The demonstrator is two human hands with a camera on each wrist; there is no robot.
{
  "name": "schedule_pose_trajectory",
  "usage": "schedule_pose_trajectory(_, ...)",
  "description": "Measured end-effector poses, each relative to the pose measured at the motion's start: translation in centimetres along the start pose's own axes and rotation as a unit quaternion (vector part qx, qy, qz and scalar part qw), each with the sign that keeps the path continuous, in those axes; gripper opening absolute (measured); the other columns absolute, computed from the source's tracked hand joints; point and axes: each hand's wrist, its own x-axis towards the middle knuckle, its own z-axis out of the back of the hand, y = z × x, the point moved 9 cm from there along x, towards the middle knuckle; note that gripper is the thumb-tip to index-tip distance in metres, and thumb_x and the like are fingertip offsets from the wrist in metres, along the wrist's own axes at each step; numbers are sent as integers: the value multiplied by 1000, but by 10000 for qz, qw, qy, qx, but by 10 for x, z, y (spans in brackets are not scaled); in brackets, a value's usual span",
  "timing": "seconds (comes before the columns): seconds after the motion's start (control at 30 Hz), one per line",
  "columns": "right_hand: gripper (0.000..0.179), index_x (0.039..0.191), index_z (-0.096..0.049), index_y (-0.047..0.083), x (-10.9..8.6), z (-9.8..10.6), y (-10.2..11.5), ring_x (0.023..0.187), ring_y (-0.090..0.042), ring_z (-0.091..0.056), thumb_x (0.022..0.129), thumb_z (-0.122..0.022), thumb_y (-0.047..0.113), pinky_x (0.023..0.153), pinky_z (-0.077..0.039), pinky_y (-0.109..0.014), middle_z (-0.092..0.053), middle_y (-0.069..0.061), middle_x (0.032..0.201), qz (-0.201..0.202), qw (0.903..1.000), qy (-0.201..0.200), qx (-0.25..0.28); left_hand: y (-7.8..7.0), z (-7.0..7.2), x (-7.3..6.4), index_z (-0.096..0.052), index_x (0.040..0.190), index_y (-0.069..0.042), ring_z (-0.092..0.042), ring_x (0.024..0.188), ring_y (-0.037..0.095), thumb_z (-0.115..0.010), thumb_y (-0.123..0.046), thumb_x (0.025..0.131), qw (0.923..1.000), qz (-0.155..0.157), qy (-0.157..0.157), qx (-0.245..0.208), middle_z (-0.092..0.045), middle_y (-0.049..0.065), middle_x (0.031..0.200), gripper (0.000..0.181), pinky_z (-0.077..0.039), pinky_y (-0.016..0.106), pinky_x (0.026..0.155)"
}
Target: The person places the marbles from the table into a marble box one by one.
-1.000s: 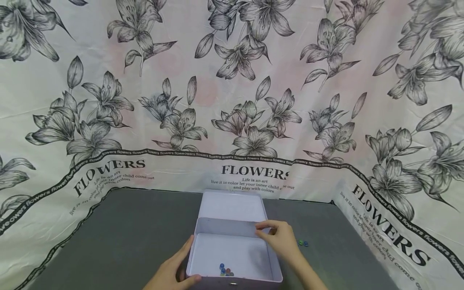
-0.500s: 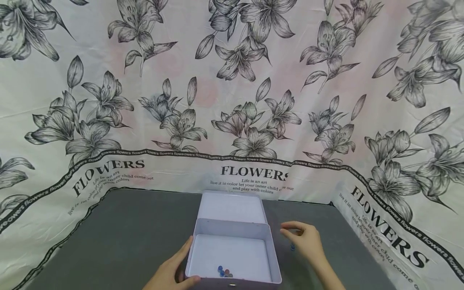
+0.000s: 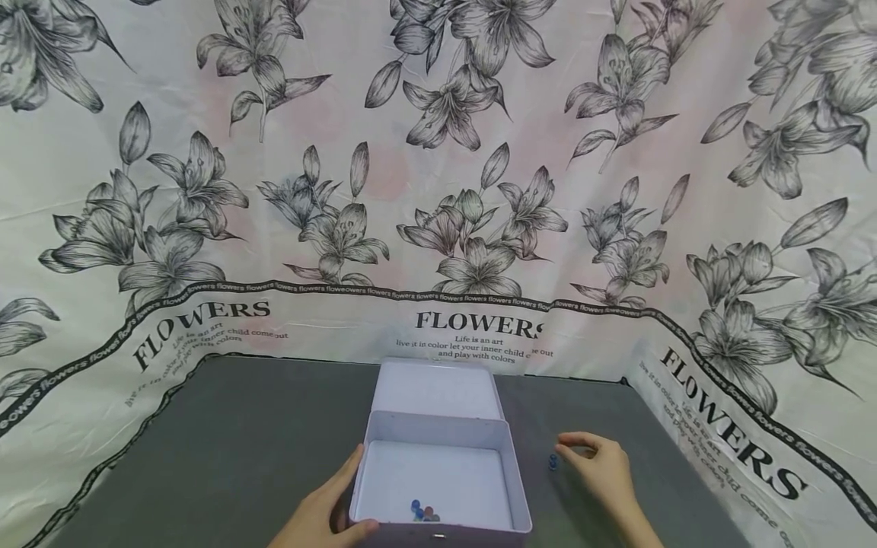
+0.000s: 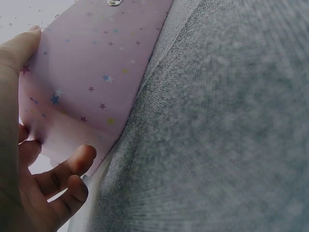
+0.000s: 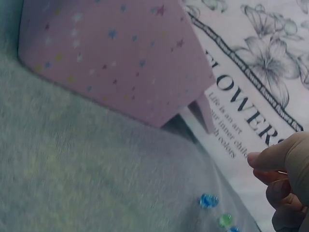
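A pale lilac box (image 3: pixel 438 485) stands on the grey table with its lid (image 3: pixel 437 390) laid back behind it. In the wrist views its outside is pink with small stars. My left hand (image 3: pixel 329 502) grips the front left corner, thumb at the front rim and fingers along the side. Inside, near the front wall, lies a small cluster of blue and reddish marbles (image 3: pixel 416 505). My right hand (image 3: pixel 603 468) hovers right of the box, thumb and index finger slightly apart beside blue marbles (image 3: pixel 552 462). The right wrist view shows a green marble (image 5: pixel 225 220) near a blue marble (image 5: pixel 209 200).
A white cloth (image 3: pixel 473 228) printed with lilies and the word FLOWERS hangs behind and along both sides of the table (image 3: pixel 274 441). The metal clasp (image 3: pixel 438 536) is on the box's front wall.
My right hand has moved from over the box's back right edge, away to the right, to beside the marbles on the table. My left hand stays at the box corner.
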Motion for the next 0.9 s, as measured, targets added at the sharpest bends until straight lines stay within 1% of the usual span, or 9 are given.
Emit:
schedule_pose_trajectory(0.03, 24, 112, -82, 3, 1, 0, -3, 68, -14, -73, 93, -83, 18, 54, -48, -27, -82, -9, 100, 11, 10000, -22, -41, 0, 1, 0, -23, 170, -11, -39, 150, 48, -81, -53, 90, 10000, 4, -11, 36, -27, 19, 172, 107, -42, 65, 109)
schedule_pose_trajectory(0.13, 23, 112, -82, 4, 3, 2, -10, 59, -14, -67, 93, -83, 18, 50, -44, -28, -82, -7, 94, -3, 9999, -107, -89, -2, 3, -1, -23, 170, -13, -49, 144, 40, -81, -54, 90, 9998, -9, -88, 173, -29, 18, 172, 108, -48, 58, 107)
schedule_pose_trajectory(0.2, 24, 112, -82, 4, 4, 3, -13, 52, -13, -60, 93, -83, 18, 48, -41, -28, -82, -7, 90, 14, 9998, -158, -114, -3, 5, 0, -24, 170, -14, -49, 143, 37, -81, -55, 89, 9994, -53, -152, 297, -30, 16, 172, 107, -50, 56, 107)
schedule_pose_trajectory(0.27, 24, 112, -82, 5, 6, 5, -16, 48, -12, -54, 93, -83, 19, 46, -38, -27, -81, -6, 87, 33, 9997, -209, -148, -5, 6, 0, -23, 170, -15, -50, 142, 38, -81, -54, 90, 9991, -113, -198, 348, -31, 16, 171, 107, -50, 56, 106)
schedule_pose_trajectory(0.4, 23, 111, -82, 5, 7, 5, -19, 43, -10, -44, 92, -83, 19, 44, -35, -26, -79, -4, 79, 144, 9991, -278, -270, -6, 5, 1, -22, 170, -13, -40, 150, 47, -81, -52, 91, 9993, -134, -180, 293, -28, 17, 172, 106, -42, 66, 109)
schedule_pose_trajectory(0.5, 22, 109, -83, 5, 7, 4, -22, 43, -9, -44, 91, -84, 18, 44, -36, -26, -78, -2, 77, 220, 9985, -343, -354, -7, 6, 0, -22, 170, -13, -39, 151, 47, -82, -51, 90, 9993, -125, -192, 283, -28, 17, 172, 107, -41, 67, 110)
schedule_pose_trajectory(0.57, 20, 107, -83, 5, 7, 3, -26, 44, -10, -47, 91, -84, 17, 44, -37, -27, -79, -1, 80, 200, 9984, -359, -392, -7, 6, 0, -22, 170, -14, -39, 151, 47, -82, -52, 90, 9992, -125, -206, 306, -28, 16, 172, 107, -41, 66, 110)
schedule_pose_trajectory(0.73, 17, 105, -83, 6, 3, -1, -38, 48, -11, -53, 91, -84, 15, 47, -41, -27, -81, -4, 89, -4, 9985, -318, -440, -6, 4, -1, -24, 170, -13, -40, 150, 46, -82, -53, 89, 9993, -95, -192, 317, -29, 17, 172, 108, -42, 66, 110)
schedule_pose_trajectory(0.9, 17, 104, -84, 6, -1, -3, -45, 50, -12, -56, 90, -85, 15, 49, -42, -27, -82, -7, 94, -77, 9986, -249, -469, -4, 1, -1, -24, 170, -12, -39, 150, 48, -83, -54, 88, 9995, -76, -141, 254, -28, 18, 171, 109, -41, 68, 109)
